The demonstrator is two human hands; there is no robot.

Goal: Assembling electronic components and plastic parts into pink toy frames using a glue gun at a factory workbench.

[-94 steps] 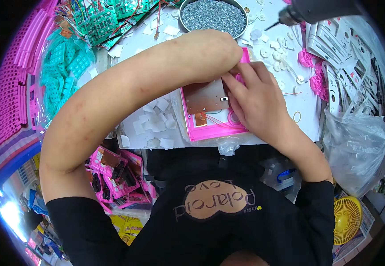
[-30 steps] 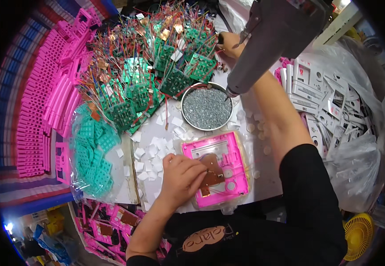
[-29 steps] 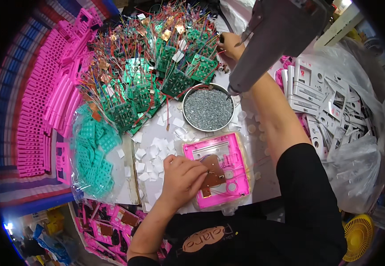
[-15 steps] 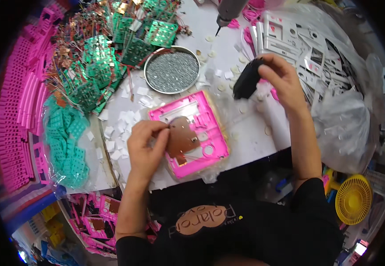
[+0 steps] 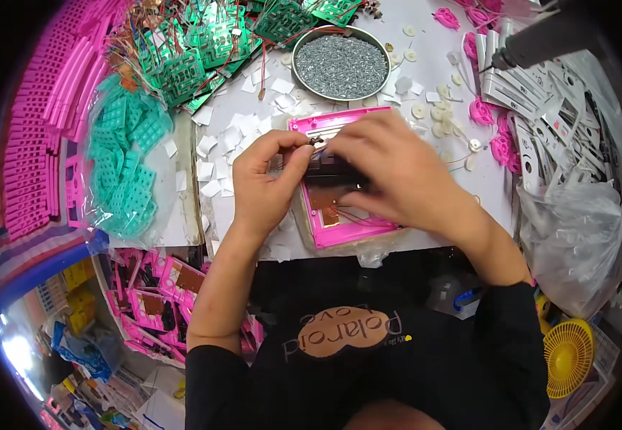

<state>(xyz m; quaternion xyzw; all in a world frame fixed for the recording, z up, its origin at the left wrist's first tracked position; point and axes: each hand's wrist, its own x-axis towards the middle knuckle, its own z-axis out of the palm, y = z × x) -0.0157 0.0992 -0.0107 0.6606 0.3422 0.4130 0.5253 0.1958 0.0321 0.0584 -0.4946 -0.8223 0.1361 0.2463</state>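
At table centre: left hand (image 5: 268, 183) and right hand (image 5: 397, 172) pinch small dark part (image 5: 316, 142) together over pink housing (image 5: 339, 229), steadying it; screw dish (image 5: 340, 66) at 12 o'clock, within reach.

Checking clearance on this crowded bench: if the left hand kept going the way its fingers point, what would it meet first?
The left hand points right, toward the right hand over the pink case. Their fingertips already nearly meet around a small dark part, so it would likely meet the right hand's fingers first; depth is unclear.

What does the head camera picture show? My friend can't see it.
Two bare hands, left hand and right hand, meet over a pink plastic case on a white table. Behind it sit a round tin of tiny screws and green circuit boards.
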